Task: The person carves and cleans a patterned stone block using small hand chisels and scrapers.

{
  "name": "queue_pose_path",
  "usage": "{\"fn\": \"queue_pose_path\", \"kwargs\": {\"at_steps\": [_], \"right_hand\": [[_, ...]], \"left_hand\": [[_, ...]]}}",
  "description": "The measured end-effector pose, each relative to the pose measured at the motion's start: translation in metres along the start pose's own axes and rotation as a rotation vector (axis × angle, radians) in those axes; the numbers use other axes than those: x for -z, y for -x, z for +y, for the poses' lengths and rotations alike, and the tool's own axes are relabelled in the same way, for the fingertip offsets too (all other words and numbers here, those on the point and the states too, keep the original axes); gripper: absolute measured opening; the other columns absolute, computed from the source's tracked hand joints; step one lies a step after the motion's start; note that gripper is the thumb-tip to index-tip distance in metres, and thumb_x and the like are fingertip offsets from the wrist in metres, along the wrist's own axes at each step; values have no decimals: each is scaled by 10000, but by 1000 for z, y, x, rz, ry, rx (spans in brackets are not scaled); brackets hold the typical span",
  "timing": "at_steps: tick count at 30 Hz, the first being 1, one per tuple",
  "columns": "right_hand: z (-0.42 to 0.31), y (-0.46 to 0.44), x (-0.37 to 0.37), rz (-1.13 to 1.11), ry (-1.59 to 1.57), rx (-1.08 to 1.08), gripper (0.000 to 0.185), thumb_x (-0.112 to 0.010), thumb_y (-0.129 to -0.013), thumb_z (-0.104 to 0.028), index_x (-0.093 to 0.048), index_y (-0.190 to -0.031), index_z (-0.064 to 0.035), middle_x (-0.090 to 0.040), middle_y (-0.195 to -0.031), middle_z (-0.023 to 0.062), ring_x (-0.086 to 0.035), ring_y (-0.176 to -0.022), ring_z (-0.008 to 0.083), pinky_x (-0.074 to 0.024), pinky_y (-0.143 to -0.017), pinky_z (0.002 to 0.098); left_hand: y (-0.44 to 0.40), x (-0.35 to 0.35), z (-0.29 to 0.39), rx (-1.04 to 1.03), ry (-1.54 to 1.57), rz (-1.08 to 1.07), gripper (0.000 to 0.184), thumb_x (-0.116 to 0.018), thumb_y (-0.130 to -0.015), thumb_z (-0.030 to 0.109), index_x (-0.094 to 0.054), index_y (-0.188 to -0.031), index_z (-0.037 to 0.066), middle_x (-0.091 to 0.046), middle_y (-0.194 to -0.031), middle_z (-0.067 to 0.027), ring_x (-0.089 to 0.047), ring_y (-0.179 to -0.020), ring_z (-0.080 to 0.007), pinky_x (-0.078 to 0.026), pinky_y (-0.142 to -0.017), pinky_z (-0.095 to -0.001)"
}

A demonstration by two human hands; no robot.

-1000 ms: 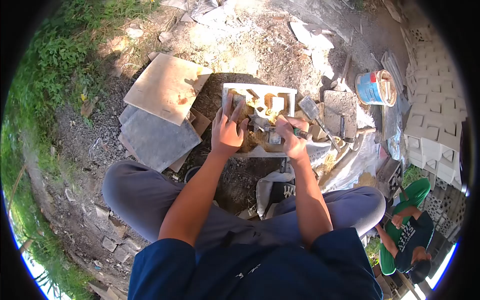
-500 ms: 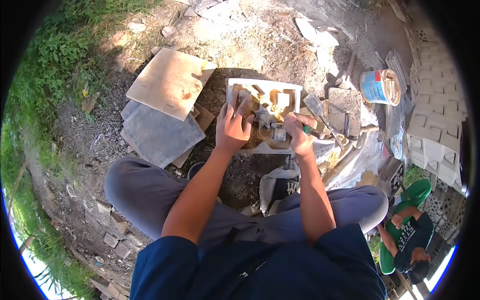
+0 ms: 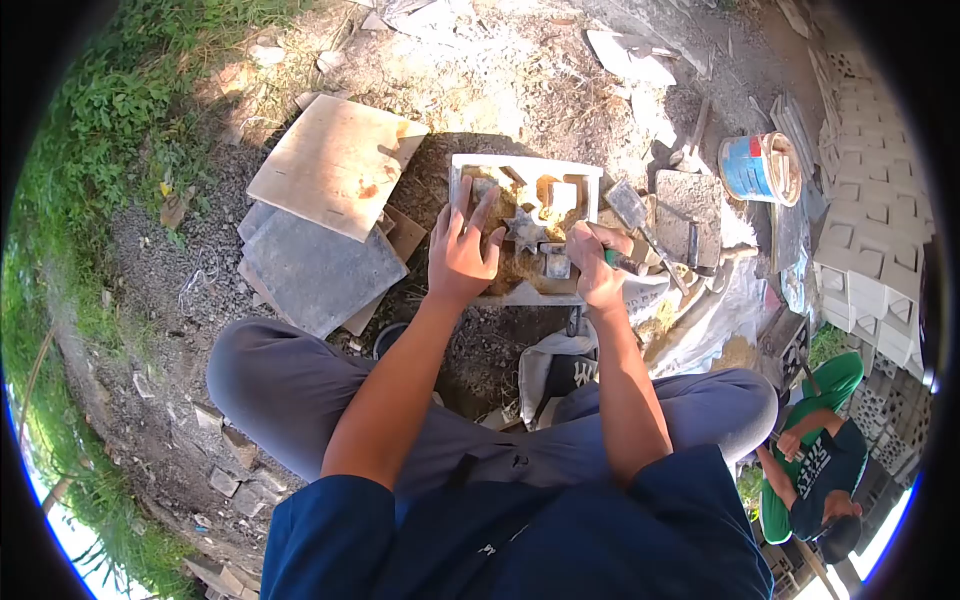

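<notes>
Head view, left hand [image 3: 462, 264] spread, right hand [image 3: 598, 272] clutching tool [image 3: 613, 258], white tray [image 3: 545, 165] (star [image 3: 524, 231] inside)

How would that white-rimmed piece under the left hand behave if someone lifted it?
The white-rimmed piece is probably stiff, given its thick-looking edges. Broad and flat, it seems unlikely to roll. Tilting might spill the yellowish, crumbly-looking material inside.
</notes>
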State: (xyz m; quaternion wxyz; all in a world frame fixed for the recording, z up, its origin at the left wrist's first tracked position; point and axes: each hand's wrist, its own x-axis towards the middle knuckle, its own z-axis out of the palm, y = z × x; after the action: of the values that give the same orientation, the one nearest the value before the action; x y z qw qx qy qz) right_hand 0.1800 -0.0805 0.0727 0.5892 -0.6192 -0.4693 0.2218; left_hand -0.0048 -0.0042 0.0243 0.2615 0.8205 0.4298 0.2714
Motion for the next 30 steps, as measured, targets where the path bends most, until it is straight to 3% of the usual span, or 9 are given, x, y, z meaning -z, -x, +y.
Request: {"fn": "queue_pose_path", "kwargs": {"at_steps": [2, 4, 9, 11, 17, 19, 21, 27, 30], "right_hand": [[-11, -1, 0, 59, -100, -78, 352, -542, -901, -123, -434, -586, -10, -395, -505, 8, -345, -458, 123, -271, -448, 315], [-37, -15, 23, -169, -181, -100, 339, -553, -909, -140, -474, -611, 1, -452, -534, 19, -371, -483, 111, -284, -453, 299], [-19, -17, 3, -119, -97, -192, 391, -550, -982, -186, -455, -636, -30, -397, -543, -9, -356, -488, 94, -278, -447, 304], [-29, -20, 2, 127, -529, -202, 475, -556, -1021, -278, -403, -623, -68, -371, -546, -21, -333, -485, 90, -265, -446, 292], [-84, -21, 26, 251, -545, 4, 611, -412, -996, -629, -375, -687, -103, -329, -578, -15, -291, -510, 92, -233, -474, 261], [-106, -21, 34, 288, -641, -40, 477, -414, -1008, -472, -376, -697, -112, -309, -563, -11, -270, -507, 113, -255, -504, 269], [-116, -19, 37, 291, -628, -12, 426, -436, -992, -414, -376, -696, -114, -314, -564, -7, -271, -508, 113, -262, -515, 275], [-86, 4, 27, -48, -887, -63, 520, -450, -1010, -440, -355, -640, -87, -315, -578, -9, -249, -484, 112, -229, -464, 288], [-81, 5, 19, -24, -836, -117, 547, -485, -999, -442, -341, -609, -87, -296, -553, -12, -269, -485, 119, -229, -463, 294]], "left_hand": [[1, -5, -1, -1, 4, -2, 616, -643, -889, 159, -450, -1472, 210, -308, -1583, -168, -458, -1297, -438, -429, -1048, -501], [2, -5, -3, 40, -24, -36, 634, -654, -888, 171, -434, -1481, 215, -307, -1584, -163, -463, -1289, -433, -431, -1048, -499], [-3, -7, -6, -47, -33, 45, 595, -647, -906, 229, -454, -1468, 219, -339, -1564, -155, -507, -1232, -430, -462, -998, -509], [4, -8, -7, -45, -78, 34, 590, -649, -907, 231, -459, -1465, 219, -341, -1562, -158, -512, -1226, -425, -465, -995, -506], [5, -6, -4, 18, -5, 9, 574, -629, -916, 241, -458, -1463, 208, -312, -1587, -117, -472, -1285, -421, -440, -1028, -530], [5, -2, -1, -19, -61, 6, 596, -641, -887, 129, -462, -1455, 161, -312, -1577, -171, -477, -1281, -434, -440, -1048, -503], [5, -4, -4, -4, -79, -7, 569, -624, -910, 234, -464, -1455, 201, -272, -1606, -110, -455, -1310, -415, -436, -1038, -515], [4, 1, 2, -2, -75, 1, 578, -632, -891, 144, -474, -1446, 171, -309, -1584, -157, -458, -1302, -444, -432, -1063, -500], [4, 0, 2, 19, -41, -5, 571, -631, -895, 150, -478, -1444, 179, -310, -1583, -159, -455, -1304, -449, -430, -1064, -504]]}}
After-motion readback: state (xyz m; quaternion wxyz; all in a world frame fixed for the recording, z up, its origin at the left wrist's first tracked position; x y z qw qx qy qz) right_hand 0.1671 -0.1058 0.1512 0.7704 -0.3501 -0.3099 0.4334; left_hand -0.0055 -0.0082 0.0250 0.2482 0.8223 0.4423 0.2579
